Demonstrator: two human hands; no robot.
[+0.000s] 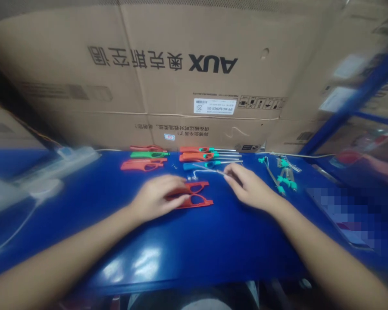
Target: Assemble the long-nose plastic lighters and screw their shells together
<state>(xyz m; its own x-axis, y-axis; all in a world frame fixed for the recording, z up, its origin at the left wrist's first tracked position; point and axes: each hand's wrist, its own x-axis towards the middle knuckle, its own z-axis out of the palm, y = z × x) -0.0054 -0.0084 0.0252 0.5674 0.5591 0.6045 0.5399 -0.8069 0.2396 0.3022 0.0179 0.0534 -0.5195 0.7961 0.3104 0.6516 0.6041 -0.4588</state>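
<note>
My left hand (160, 196) rests with curved fingers on two red lighter casing halves (198, 201), which lie one above the other on the blue table. Its fingers cover their left ends. Between the thumb and fingers of my right hand (245, 183) is a thin metal piece with a white wire (207, 171), pointing left above the casings; blur hides its exact kind. Just beyond it lies a blue lighter (194, 165) with a metal rod. Two orange lighters with rods (190, 156) lie behind that one.
Red and green casings (145, 154) lie at the back left. Teal-ended small parts (286, 178) are grouped at right, near a partly pixelated phone-like object (352, 232). A white power strip (71, 165) runs along the left. A cardboard wall (168, 94) closes off the back.
</note>
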